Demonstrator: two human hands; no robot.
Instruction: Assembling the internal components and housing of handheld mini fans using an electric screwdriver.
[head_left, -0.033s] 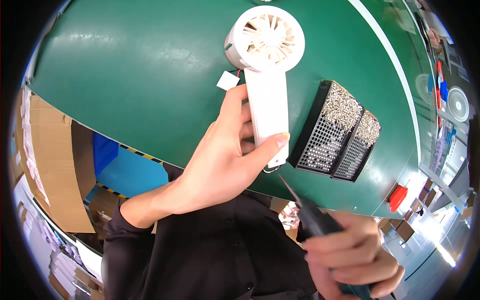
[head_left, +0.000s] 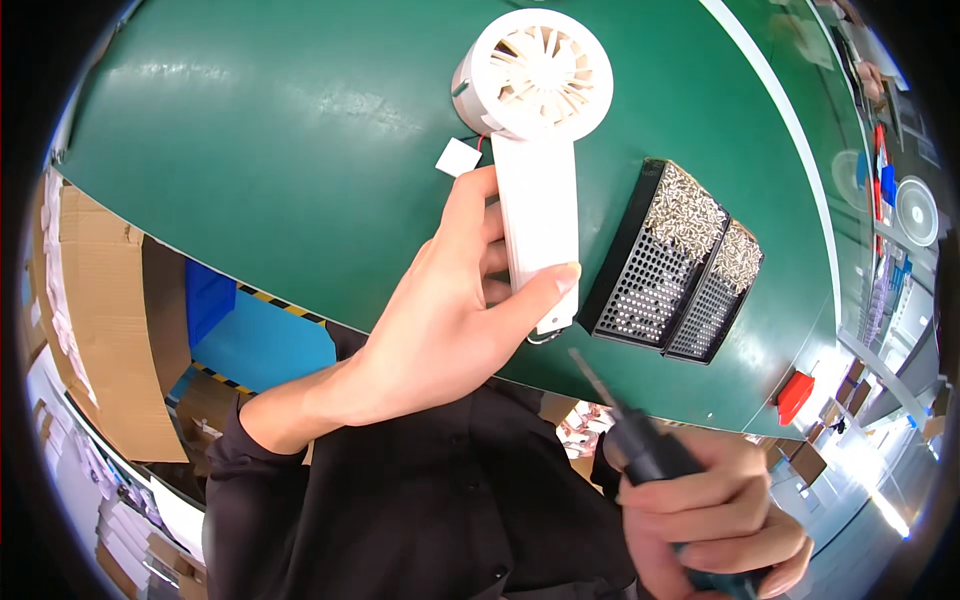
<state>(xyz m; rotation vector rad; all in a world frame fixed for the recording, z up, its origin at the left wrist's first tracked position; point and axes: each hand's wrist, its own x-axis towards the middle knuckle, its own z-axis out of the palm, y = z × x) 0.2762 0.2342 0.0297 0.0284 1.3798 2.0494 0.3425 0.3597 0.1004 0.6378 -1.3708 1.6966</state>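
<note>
A white handheld fan (head_left: 540, 220) lies at the middle of the green table, its round bladed head away from me and its handle toward me. My left hand (head_left: 440, 310) is closed around the handle, thumb on top near the lower end and fingers along the left side. Beside the handle, a small white square part (head_left: 458, 157) sits near thin red and black wires. In my right hand (head_left: 715, 510) is a dark electric screwdriver (head_left: 650, 450), gripped around its body. Its thin bit points up and left, apart from the fan handle's lower end.
Right of the fan stands a black two-part screw tray (head_left: 680, 265), with loose screws heaped at its far end and perforated plates nearer me. A red object (head_left: 796, 398) lies by the table's right edge. Cardboard boxes (head_left: 115, 330) stand below left.
My right hand and the screwdriver have shifted slightly to the right, so the bit's tip is a little farther from the fan handle. My left hand keeps its hold.
</note>
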